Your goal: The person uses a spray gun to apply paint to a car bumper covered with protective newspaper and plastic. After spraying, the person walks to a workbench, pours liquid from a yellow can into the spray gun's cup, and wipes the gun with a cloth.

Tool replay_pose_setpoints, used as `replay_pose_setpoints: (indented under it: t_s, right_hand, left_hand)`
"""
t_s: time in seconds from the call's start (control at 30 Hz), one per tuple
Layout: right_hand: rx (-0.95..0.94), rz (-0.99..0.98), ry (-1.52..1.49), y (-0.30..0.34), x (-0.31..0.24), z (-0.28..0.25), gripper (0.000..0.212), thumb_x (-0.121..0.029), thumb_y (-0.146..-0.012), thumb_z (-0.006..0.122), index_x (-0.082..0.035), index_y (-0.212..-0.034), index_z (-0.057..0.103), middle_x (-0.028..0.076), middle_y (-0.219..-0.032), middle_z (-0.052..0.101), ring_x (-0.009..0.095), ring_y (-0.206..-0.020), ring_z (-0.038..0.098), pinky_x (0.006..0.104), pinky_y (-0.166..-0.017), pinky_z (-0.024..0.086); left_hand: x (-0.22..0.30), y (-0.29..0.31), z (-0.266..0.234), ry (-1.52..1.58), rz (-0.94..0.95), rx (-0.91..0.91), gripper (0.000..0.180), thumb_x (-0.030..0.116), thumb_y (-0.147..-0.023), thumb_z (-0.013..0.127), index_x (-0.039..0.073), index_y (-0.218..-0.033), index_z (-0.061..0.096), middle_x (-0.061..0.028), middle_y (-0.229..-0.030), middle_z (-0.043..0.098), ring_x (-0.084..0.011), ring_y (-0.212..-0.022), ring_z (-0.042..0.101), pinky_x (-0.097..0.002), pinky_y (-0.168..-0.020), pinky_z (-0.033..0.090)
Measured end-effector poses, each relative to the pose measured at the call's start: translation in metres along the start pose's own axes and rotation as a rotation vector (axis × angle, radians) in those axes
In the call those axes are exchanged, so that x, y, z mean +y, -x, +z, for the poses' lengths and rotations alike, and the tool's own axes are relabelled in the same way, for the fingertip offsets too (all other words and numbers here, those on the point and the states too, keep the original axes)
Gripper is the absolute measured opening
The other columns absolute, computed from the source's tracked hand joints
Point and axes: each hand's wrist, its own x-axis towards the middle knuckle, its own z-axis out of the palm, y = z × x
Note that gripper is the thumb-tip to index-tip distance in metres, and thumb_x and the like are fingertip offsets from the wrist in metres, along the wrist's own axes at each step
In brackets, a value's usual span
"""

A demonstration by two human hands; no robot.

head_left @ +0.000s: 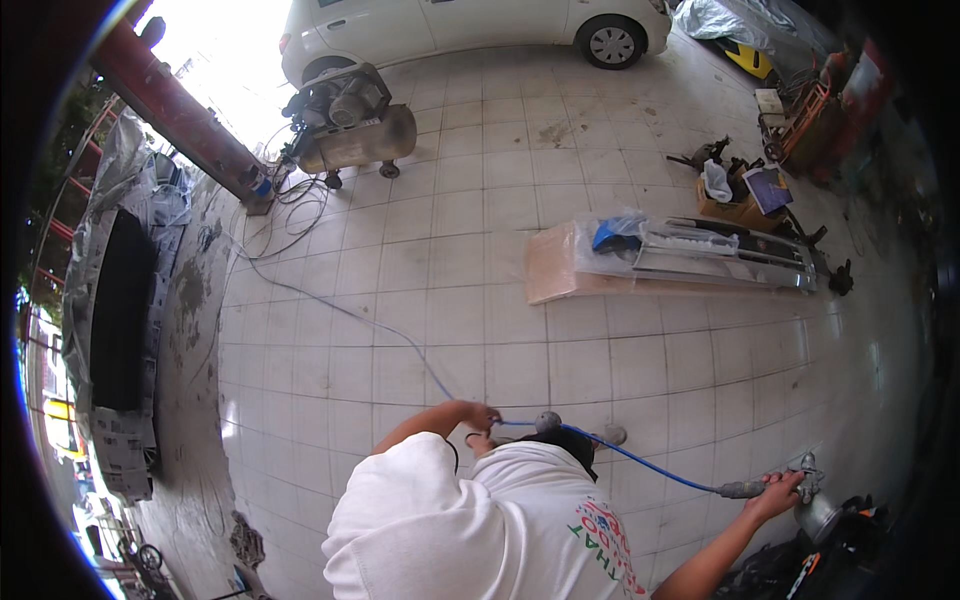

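Note:
My left hand is closed around a thin blue air hose in front of my body. From there the hose crosses to the right, past my feet, and ends at a grey grip-like fitting. Out at the lower right, my right hand wraps round a silvery metal tool joined to that fitting; it looks like a spray gun. Below the tool sits a pale rounded shape, partly hidden by dark things. A white T-shirt covers my torso and hides part of the floor.
An air compressor on wheels stands far left, hose coils beside it. A long plastic-wrapped panel lies to the right, near a cardboard box. A white car is parked behind. Dark bulky items crowd the lower right.

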Motion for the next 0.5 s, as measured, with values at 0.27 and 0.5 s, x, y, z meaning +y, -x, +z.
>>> replay_pose_setpoints:
  t_s: [0.27, 0.5]
  right_hand:
    - [-0.291, 0.130, 0.185, -0.206, -0.064, -0.042, 0.045, -0.040, -0.105, 0.053, -0.011, -0.073, 0.040, -0.001, -0.063, 0.040, 0.009, -0.050, 0.040, 0.0273, -0.041, 0.037]
    - [-0.360, 0.146, 0.164, -0.469, -0.008, -0.168, 0.045, -0.040, -0.104, 0.054, -0.010, -0.073, 0.042, 0.000, -0.063, 0.041, 0.010, -0.048, 0.042, 0.0275, -0.039, 0.037]
  left_hand:
    - [0.264, -0.160, 0.069, -0.497, -0.441, 0.120, 0.031, 0.026, -0.092, 0.062, 0.013, -0.119, 0.072, -0.0125, -0.129, 0.066, -0.0364, -0.117, 0.064, -0.0499, -0.096, 0.053]
    - [0.684, -0.451, 0.100, -0.694, 0.269, 0.312, 0.026, 0.022, -0.090, 0.055, 0.007, -0.106, 0.068, -0.0173, -0.096, 0.070, -0.0343, -0.096, 0.069, -0.0484, -0.081, 0.056]
